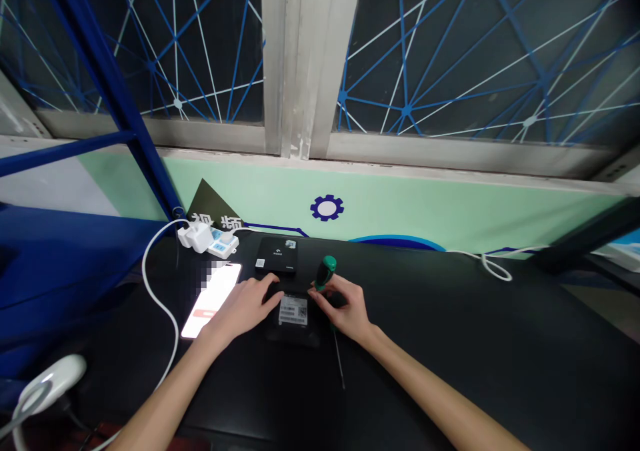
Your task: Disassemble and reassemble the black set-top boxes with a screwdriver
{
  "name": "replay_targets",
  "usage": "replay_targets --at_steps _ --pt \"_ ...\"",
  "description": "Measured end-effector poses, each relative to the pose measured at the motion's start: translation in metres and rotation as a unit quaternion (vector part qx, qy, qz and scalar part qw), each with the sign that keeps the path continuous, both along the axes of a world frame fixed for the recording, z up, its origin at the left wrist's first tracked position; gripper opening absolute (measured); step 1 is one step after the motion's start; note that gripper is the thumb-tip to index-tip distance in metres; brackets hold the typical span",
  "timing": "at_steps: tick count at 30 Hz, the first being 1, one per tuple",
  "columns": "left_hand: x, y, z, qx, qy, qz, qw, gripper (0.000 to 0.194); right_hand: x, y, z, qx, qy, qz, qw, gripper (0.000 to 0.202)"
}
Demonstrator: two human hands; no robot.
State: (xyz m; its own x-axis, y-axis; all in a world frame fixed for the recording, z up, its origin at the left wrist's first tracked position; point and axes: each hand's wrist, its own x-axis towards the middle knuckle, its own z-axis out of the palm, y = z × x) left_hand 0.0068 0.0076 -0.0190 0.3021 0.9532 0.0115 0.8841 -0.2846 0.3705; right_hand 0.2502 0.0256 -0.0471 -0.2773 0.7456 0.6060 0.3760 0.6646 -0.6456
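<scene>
A black device with a white label [293,311] lies on the black table in the middle of the head view. At its upper left edge is my left hand [253,304], thumb and fingers apart, with the fingertips touching or close to the device. To the device's right, my right hand [345,307] is closed on a green and black screwdriver [326,271], which stands nearly upright with its green end up. Below that hand a second tool with a thin metal shaft [339,357] lies on the table. Its handle is mostly hidden by the hand.
Behind the device lies a flat black box [277,255]. A lit phone [213,301] is at the left, partly under my left forearm. Beyond it sits a white power strip [223,243] with chargers. A white cable [149,291] curves down the left side.
</scene>
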Motion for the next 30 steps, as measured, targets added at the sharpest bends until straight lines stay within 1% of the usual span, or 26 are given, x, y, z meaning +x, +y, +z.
replay_targets --at_steps 4,6,15,24,27,30 --pt "0.0001 -0.0003 -0.0004 0.000 -0.003 -0.002 1.000 0.037 0.0012 -0.0011 0.0015 0.009 0.012 0.039 0.999 0.015" --pt "0.0000 -0.0006 -0.0004 0.001 -0.003 -0.001 1.000 0.037 0.0014 -0.0008 0.0008 0.013 0.016 0.046 0.999 0.017" --pt "0.0005 -0.0010 0.0024 -0.010 0.000 0.006 1.000 0.038 0.0002 0.0016 -0.0021 0.021 0.013 0.019 1.000 0.019" --pt "0.0001 -0.0002 -0.0017 0.004 0.002 0.001 1.000 0.037 -0.0001 0.0037 -0.0046 0.001 0.006 0.002 1.000 0.023" --pt "-0.0001 -0.0002 -0.0005 0.001 0.001 0.000 1.000 0.036 -0.0005 0.0036 -0.0043 -0.006 0.000 0.003 1.000 0.023" --pt "-0.0001 -0.0006 0.0008 -0.002 0.000 0.000 1.000 0.036 -0.0005 0.0023 -0.0025 -0.010 0.002 0.012 1.000 0.018"
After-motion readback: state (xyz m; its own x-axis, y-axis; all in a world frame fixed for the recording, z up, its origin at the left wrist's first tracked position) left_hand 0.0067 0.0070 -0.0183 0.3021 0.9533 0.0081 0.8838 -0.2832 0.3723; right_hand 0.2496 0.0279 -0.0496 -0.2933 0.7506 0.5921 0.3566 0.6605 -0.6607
